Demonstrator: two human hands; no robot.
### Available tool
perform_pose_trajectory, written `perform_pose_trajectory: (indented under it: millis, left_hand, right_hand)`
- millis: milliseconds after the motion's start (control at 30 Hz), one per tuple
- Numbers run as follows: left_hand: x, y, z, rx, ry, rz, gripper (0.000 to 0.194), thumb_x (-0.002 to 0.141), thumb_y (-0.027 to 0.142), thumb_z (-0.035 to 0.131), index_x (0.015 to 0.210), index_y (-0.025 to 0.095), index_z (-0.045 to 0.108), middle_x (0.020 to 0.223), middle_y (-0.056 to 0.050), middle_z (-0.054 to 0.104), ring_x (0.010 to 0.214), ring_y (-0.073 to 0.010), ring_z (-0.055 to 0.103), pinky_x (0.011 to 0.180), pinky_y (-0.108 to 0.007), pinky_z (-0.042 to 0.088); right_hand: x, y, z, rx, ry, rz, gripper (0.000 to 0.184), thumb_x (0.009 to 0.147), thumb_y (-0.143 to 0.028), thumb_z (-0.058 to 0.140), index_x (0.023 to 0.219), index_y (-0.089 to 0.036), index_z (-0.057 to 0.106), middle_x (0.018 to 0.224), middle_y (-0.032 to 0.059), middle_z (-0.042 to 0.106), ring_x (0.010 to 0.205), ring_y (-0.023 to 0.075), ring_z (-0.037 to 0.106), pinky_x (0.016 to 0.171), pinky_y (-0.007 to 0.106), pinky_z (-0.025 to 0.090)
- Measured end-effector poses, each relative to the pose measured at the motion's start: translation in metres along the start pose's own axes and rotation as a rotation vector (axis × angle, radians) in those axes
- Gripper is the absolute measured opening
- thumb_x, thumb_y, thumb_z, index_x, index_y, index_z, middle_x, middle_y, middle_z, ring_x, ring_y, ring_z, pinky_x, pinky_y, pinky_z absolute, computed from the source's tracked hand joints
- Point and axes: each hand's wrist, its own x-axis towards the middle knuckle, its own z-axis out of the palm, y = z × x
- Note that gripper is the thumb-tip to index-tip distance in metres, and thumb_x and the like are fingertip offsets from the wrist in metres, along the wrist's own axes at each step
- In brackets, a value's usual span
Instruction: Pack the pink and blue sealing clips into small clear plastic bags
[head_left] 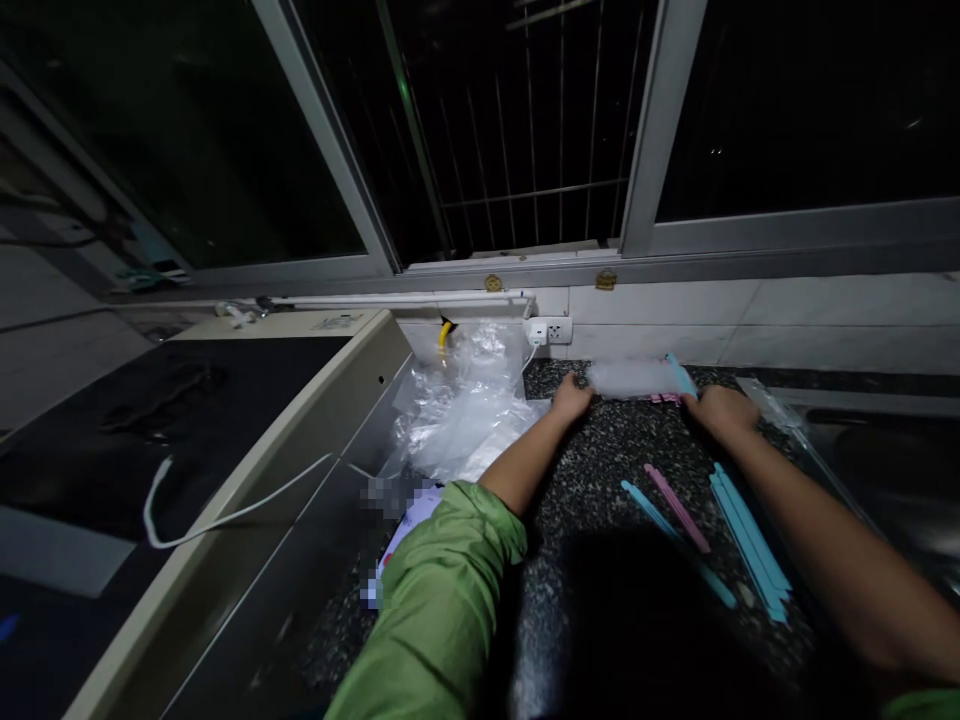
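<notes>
My left hand (572, 399) is closed on the left end of a translucent plastic bag (630, 377), which is blurred by motion. At the bag's right end, my right hand (721, 413) grips a light-blue plastic strip (680, 374). Some pink strips (666, 398) show along the bag's lower right edge; whether they lie inside or under it I cannot tell. Nearer to me on the speckled dark counter (600, 460) are a single blue strip (675, 540), some pink strips (677, 508) and a bundle of blue strips (750, 545).
A heap of clear plastic bags (465, 420) lies left of my hands. Beside my left sleeve is a lit phone (409, 525). A charger (538, 333) with a white cable sits in the wall socket (559, 331). A cream-edged appliance (330, 400) stands left, a sink (885, 450) right.
</notes>
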Motion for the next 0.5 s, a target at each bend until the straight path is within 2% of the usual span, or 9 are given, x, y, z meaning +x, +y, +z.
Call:
perform_pose_trajectory:
  millis: [100,200,267,367,433,500]
  left_hand:
    - [-0.012,0.001,-0.036,0.135,0.058,0.038,0.029,0.073,0.022,0.061,0.100,0.012,0.063,0.075,-0.005,0.067,0.068,-0.0136,0.061,0.071,-0.025,0.048]
    - [-0.023,-0.002,-0.086,0.249,0.112,0.050,0.016,0.076,0.023,0.057,0.085,0.014,0.067,0.076,-0.004,0.068,0.066,-0.0124,0.061,0.068,-0.024,0.047]
    - [-0.031,-0.008,-0.123,0.327,0.172,0.042,0.016,0.077,0.021,0.054,0.082,0.013,0.067,0.080,-0.006,0.068,0.070,-0.0133,0.062,0.069,-0.024,0.046]
    - [-0.045,-0.021,-0.174,0.444,0.268,0.023,0.016,0.077,0.017,0.051,0.081,0.012,0.066,0.085,-0.009,0.069,0.080,-0.0167,0.062,0.072,-0.026,0.045]
    - [-0.055,-0.030,-0.199,0.516,0.304,0.004,0.015,0.076,0.015,0.051,0.078,0.012,0.066,0.086,-0.011,0.068,0.084,-0.0188,0.061,0.074,-0.027,0.044]
    - [-0.063,-0.039,-0.215,0.575,0.310,-0.021,0.013,0.074,0.013,0.052,0.075,0.012,0.065,0.083,-0.011,0.069,0.083,-0.0199,0.061,0.073,-0.028,0.044]
  right_hand:
    - [-0.012,-0.007,-0.008,-0.015,0.108,-0.078,0.044,0.084,-0.036,0.043,0.107,-0.005,0.064,0.104,0.0249,0.064,0.099,0.0346,0.061,0.072,0.039,0.047]
    - [-0.028,-0.030,-0.009,0.102,0.155,-0.208,0.039,0.084,-0.034,0.042,0.104,-0.011,0.066,0.101,0.0199,0.067,0.093,0.0310,0.063,0.068,0.035,0.046]
    - [-0.042,-0.056,-0.004,0.235,0.086,-0.313,0.035,0.083,-0.031,0.043,0.098,-0.012,0.068,0.096,0.0167,0.069,0.088,0.0272,0.064,0.066,0.030,0.045]
    - [-0.064,-0.106,0.007,0.308,0.019,-0.440,0.029,0.082,-0.031,0.046,0.092,-0.018,0.070,0.094,0.0080,0.071,0.085,0.0195,0.065,0.066,0.023,0.044]
    - [-0.077,-0.139,0.015,0.332,-0.027,-0.499,0.027,0.081,-0.031,0.047,0.090,-0.020,0.070,0.093,0.0058,0.072,0.084,0.0176,0.065,0.066,0.022,0.043]
    - [-0.087,-0.169,0.019,0.338,-0.073,-0.533,0.024,0.080,-0.029,0.049,0.088,-0.020,0.070,0.092,0.0053,0.072,0.084,0.0169,0.065,0.065,0.021,0.042]
